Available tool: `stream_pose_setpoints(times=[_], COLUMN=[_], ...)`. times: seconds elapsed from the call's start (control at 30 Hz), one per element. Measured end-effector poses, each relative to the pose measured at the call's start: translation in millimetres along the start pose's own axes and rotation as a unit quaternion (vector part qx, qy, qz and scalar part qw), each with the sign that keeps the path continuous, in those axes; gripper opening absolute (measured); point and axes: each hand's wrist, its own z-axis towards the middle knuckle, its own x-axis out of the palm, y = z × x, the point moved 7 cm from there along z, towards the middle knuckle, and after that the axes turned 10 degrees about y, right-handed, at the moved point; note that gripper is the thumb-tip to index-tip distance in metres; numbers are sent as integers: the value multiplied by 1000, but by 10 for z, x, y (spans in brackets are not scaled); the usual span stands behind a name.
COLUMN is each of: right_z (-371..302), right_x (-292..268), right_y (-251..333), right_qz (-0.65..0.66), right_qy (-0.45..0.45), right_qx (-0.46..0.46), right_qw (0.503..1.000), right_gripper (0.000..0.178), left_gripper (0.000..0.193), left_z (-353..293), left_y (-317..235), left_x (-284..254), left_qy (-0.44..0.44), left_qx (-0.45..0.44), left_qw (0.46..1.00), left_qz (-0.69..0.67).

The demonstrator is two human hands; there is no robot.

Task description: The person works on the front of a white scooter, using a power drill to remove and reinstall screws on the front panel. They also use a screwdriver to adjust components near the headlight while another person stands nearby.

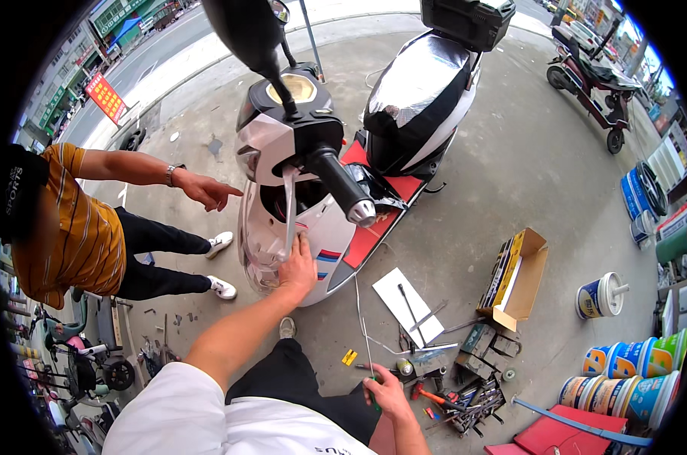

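A white electric scooter (324, 227) with red footboard panels stands before me, its handlebar grip (342, 186) jutting toward me. My left hand (299, 269) lies against its white front panel, fingers stretched out and touching the surface beside a pale trim strip (290, 205). Low on the right, my right hand (387, 390) is closed around a thin screwdriver (369, 350); a bit of green handle shows below the fingers and the shaft points up and away. Another person's hand (207, 189) points at the scooter's front from the left.
On the ground lie a white sheet (408, 307) with tools, an open cardboard box (516, 277), a heap of hand tools (476, 406) and a yellow packet (349, 357). Paint buckets (639, 356) stand at right. The other person (93, 227) stands at left, parked bikes (78, 356) below.
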Motion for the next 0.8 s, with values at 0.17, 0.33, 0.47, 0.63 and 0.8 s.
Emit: stream_pose_setpoints(times=[0.17, 0.33, 0.47, 0.63, 0.8], right_z=[266, 992, 1824, 2799, 2946], right_x=[1091, 2098, 2205, 1990, 2173], right_y=[1383, 2060, 2197, 2285, 2522], right_qz=[-302, -303, -263, -265, -269], right_qy=[-78, -44, -131, -123, -76], right_qx=[-71, -116, -102, -77, 38], right_qw=[948, 945, 950, 953, 959], right_gripper=[44, 49, 42, 45, 47], left_gripper=[46, 32, 18, 19, 17], left_z=[-73, -218, -1223, -2919, -2388], left_y=[700, 2168, 4035, 5497, 5216], left_x=[-122, 675, 1961, 2001, 551], left_qy=[113, 268, 376, 447, 350], left_qx=[178, 93, -223, -438, -414], left_qw=[970, 914, 752, 682, 776], left_qz=[-122, -291, -493, -379, -323])
